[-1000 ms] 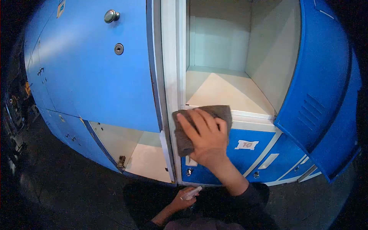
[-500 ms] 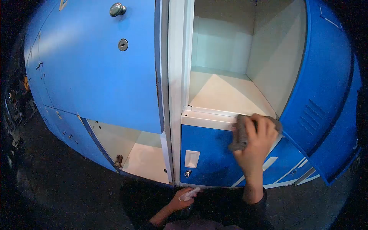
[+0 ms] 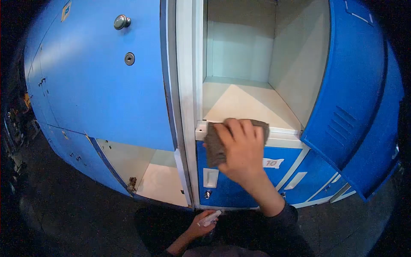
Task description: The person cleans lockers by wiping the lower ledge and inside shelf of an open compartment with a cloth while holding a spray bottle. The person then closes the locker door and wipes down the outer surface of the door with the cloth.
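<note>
A folded grey-brown cloth (image 3: 215, 145) lies under my right hand (image 3: 242, 147), whose fingers are closed over it. The cloth presses on the white front ledge (image 3: 282, 138) of the open locker compartment and hangs down over the top of the blue door (image 3: 231, 184) below. Low in the view, my left hand (image 3: 201, 223) grips a spray bottle by its white trigger head (image 3: 209, 218). The body of the bottle is mostly hidden in the dark. Above the cloth, the open compartment's pale floor (image 3: 244, 100) shows.
A blue locker door (image 3: 355, 98) with vent slots swings open on the right. To the left is a large lighter blue door (image 3: 102, 85) with a round knob (image 3: 122, 22). Beneath it, an open lower compartment (image 3: 160, 180) holds a small brownish object (image 3: 132, 184). A white label (image 3: 272, 163) reads 10.
My right hand has slid the cloth leftward along the ledge, uncovering the number label. The view has shifted slightly. My left hand still holds the spray bottle in about the same place.
</note>
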A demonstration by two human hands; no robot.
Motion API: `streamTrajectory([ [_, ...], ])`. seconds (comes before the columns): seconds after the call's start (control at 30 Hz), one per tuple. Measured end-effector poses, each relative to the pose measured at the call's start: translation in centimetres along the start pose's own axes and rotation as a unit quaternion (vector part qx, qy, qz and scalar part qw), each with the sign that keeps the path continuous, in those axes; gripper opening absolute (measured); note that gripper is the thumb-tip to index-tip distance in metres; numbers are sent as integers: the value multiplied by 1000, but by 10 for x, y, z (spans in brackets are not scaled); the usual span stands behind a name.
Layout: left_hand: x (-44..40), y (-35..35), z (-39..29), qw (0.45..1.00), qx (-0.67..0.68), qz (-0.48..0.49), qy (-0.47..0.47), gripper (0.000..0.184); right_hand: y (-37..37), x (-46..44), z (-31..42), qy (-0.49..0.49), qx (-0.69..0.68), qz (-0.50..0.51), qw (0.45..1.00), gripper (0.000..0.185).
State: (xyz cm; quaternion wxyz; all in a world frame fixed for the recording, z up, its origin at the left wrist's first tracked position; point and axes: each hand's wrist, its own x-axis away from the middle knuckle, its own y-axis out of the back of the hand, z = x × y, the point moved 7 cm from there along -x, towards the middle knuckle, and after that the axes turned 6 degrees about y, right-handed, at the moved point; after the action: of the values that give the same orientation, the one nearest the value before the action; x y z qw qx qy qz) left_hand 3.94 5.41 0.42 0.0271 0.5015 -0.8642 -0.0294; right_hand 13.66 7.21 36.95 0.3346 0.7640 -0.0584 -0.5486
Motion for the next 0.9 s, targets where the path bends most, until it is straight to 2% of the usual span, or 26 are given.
streamTrajectory([
  [0.1, -1, -1, 1, 1000, 4, 5, 4, 43, 13, 23, -29, -62, 85, 33, 994, 70],
  [0.17, 0, -1, -6, 1000, 4, 1, 11, 43, 36, 41, -47, -122, 113, 28, 986, 67],
  [0.27, 1, 0, -25, 997, -66, -7, -38, 42, 57, 68, -75, -166, 167, -21, 972, 61],
  [0.37, -1, -1, -15, 1000, -6, 16, -3, 42, 59, 66, -66, -163, 214, -26, 963, 54],
  [0.4, -1, -1, -15, 999, -33, 17, -5, 42, 56, 64, -64, -179, 220, -8, 959, 55],
  [0.47, -4, -1, -18, 996, -87, 19, -15, 41, 51, 59, -59, -178, 240, -12, 954, 60],
  [0.53, -3, -1, -15, 999, -21, 27, -23, 43, 39, 52, -52, -158, 232, -27, 959, 67],
  [0.67, -4, -2, -10, 999, 13, 43, 17, 49, 1, 17, -6, -27, 137, 11, 990, 72],
  [0.77, -4, -1, 3, 999, 16, 41, 10, 52, -18, -8, 17, 11, 16, 19, 1000, 72],
  [0.9, 6, 1, -19, 999, -3, 36, 37, 53, -19, -7, 18, 2, 1, -17, 1000, 70],
])
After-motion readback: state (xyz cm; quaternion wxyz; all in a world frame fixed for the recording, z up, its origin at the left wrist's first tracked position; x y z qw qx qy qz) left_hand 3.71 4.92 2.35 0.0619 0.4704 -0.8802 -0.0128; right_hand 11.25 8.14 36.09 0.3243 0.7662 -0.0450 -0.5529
